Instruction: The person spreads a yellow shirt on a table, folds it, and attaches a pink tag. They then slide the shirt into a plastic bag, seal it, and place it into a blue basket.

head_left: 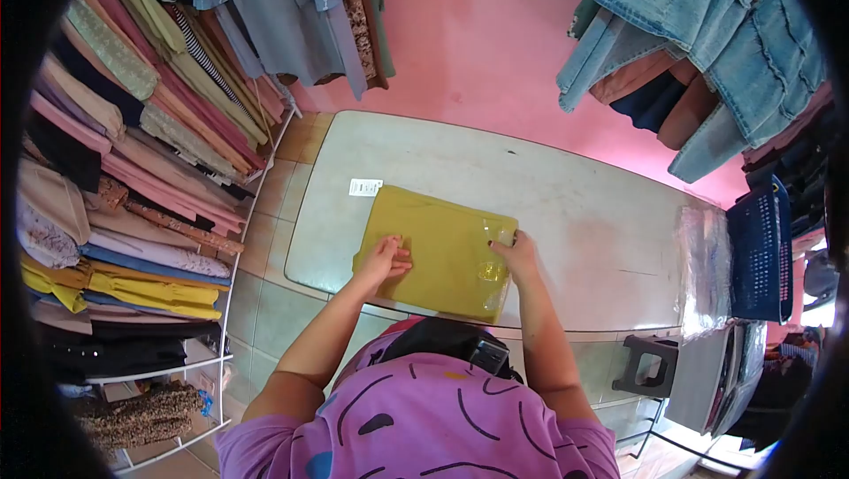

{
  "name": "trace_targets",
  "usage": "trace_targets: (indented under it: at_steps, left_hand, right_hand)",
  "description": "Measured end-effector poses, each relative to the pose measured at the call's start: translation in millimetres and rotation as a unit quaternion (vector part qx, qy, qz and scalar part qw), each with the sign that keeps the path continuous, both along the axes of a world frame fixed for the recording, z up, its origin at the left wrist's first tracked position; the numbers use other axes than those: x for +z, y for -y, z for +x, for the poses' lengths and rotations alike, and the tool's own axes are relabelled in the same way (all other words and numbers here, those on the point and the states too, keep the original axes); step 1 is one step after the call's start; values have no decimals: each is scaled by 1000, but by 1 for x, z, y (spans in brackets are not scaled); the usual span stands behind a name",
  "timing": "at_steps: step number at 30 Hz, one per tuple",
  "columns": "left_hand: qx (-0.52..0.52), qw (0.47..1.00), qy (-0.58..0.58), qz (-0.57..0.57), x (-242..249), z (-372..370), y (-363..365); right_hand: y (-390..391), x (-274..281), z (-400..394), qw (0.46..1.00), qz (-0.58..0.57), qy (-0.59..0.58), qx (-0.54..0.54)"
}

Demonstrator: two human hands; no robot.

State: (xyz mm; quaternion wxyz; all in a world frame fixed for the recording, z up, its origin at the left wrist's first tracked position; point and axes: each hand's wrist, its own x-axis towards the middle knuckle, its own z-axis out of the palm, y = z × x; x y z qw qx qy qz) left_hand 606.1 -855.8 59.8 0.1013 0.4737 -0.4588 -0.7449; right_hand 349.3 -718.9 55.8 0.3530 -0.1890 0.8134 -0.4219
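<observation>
A folded mustard-green garment (pixel 429 253) lies flat on the pale table (pixel 601 249), close to its front edge. Shiny clear plastic shows along the garment's right side. A white tag (pixel 365 187) sticks out at its upper left corner. My left hand (pixel 387 260) rests on the left part of the cloth, fingers apart, holding nothing. At the right edge, my right hand (pixel 516 256) has its thumb on top and its fingers round the side, gripping the garment's plastic-covered edge.
Clothes on hangers (pixel 168 116) fill a white rack at the left. Denim garments (pixel 707 37) hang at the upper right. Clear plastic bags (pixel 703 267) and a dark blue basket (pixel 761 253) are at the table's right end. A grey stool (pixel 646 366) stands below.
</observation>
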Motion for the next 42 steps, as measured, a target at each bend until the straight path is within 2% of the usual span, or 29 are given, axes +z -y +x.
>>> trace_targets:
  at_steps: [1,2,4,5,7,8,9,10,11,12,13,14,15,16,17,19,20,22,23,25,26,27,29,30,31,33,34,36,42]
  left_hand:
    - [6,1000,7,2,3,-7,2]
    - [35,999,-6,28,6,-14,5]
    - [65,996,-18,54,8,-26,-4]
    - [112,991,-34,65,10,-35,-10]
    - [155,984,-58,71,17,-56,-15]
    - [217,962,-88,139,20,-68,-15]
    - [275,931,-118,207,24,-79,-15]
    - [269,933,-123,207,30,-88,-13]
    - [268,902,-223,256,39,-97,-9]
    - [262,859,-319,304,46,-106,-7]
    - [255,859,-322,307,52,-116,-6]
    - [239,846,-380,287,56,-127,-7]
    - [222,830,-437,267,60,-138,-8]
    - [216,826,-443,273,61,-147,-8]
    - [212,825,-444,278,55,-154,-8]
    - [192,806,-460,318,31,-167,-8]
    - [189,807,-456,326,20,-170,-10]
    - [145,842,-346,387,-1,-169,-18]
    - [140,844,-336,395,-9,-168,-26]
    - [35,970,-160,180,-21,-172,-37]
    - [26,971,-165,169,-30,-172,-37]
    - [21,972,-158,174,-36,-172,-36]
    - [-69,991,-94,62,-45,-175,-35]
    - [-25,996,-85,30,-21,-180,-46]
    - [-27,996,-81,30,-25,-184,-51]
    - [-21,985,-62,-158,-41,-189,-58]
    - [-23,985,-59,-161,-49,-190,-61]
    - [15,972,-94,-213,-64,-186,-62]
    - [34,980,-62,-189,-63,-173,-65]
  right_hand:
    - [3,2,-2,990,-30,134,29]
    - [4,6,2,989,-28,141,33]
    - [4,20,11,979,-163,108,62]
    - [5,29,12,979,-164,107,63]
    - [8,52,11,971,-171,-52,161]
    - [8,80,16,970,-174,-58,159]
    - [5,120,23,942,-212,-115,234]
    - [-1,150,24,904,-245,-172,306]
    - [-10,169,20,904,-244,-179,302]
    - [-19,185,14,877,-166,-255,371]
    - [-28,195,7,837,-83,-325,433]
    - [-38,201,-2,838,-78,-330,428]
    - [-48,207,-13,803,-126,-399,424]
    - [-60,210,-24,762,-173,-464,417]
    - [-71,209,-36,763,-168,-466,415]
    - [-99,197,-60,718,-129,-519,445]
    - [-114,181,-71,723,-122,-517,442]
    - [-153,126,-89,726,-38,-504,466]
    - [-177,96,-92,734,-30,-498,461]
    - [-218,52,-98,723,68,-511,459]
    - [-225,50,-97,786,60,-434,436]
    - [-227,52,-97,791,65,-428,432]
    - [-224,55,-108,894,9,-342,288]
    - [-221,48,-115,906,24,-356,227]
    - [-216,41,-121,908,24,-352,225]
    - [-197,34,-122,896,-9,-442,50]
    - [-193,24,-120,897,-11,-439,48]
    - [-185,4,-118,850,79,-514,88]
    - [-193,-9,-132,860,50,-499,93]
